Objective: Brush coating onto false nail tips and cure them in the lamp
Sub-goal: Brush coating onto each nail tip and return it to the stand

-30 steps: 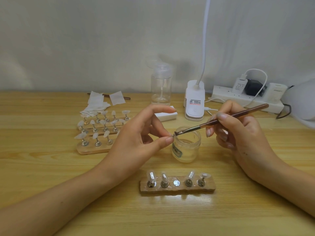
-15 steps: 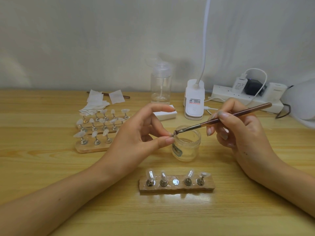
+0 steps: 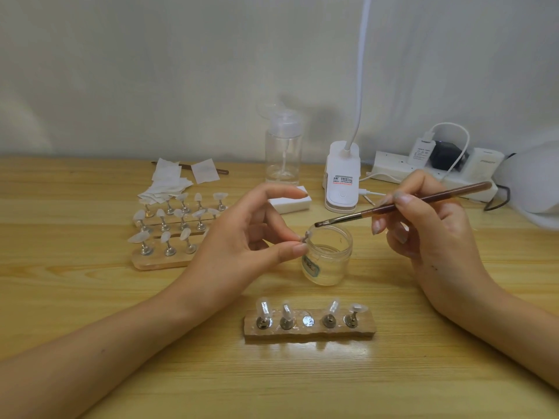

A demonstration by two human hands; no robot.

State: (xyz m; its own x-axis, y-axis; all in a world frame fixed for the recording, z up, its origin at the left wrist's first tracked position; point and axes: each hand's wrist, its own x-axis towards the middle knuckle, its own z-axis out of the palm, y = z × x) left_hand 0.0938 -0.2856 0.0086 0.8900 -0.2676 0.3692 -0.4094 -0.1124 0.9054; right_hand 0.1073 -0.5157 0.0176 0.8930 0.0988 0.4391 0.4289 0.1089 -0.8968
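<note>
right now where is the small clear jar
Head view, centre: the jar stands between the left hand and right hand, just behind the near nail stand.

Your left hand [image 3: 239,240] and right hand [image 3: 435,237] are bare, and your left forearm [image 3: 121,337] and right forearm [image 3: 502,322] run uncovered to the frame's edge. The nails on the fingers [image 3: 376,228] of your right hand reach slightly past the tips, rounded and pale, possibly glossed, though the view is too soft to tell. A few small dark specks mark that hand's back near the wrist.
</note>
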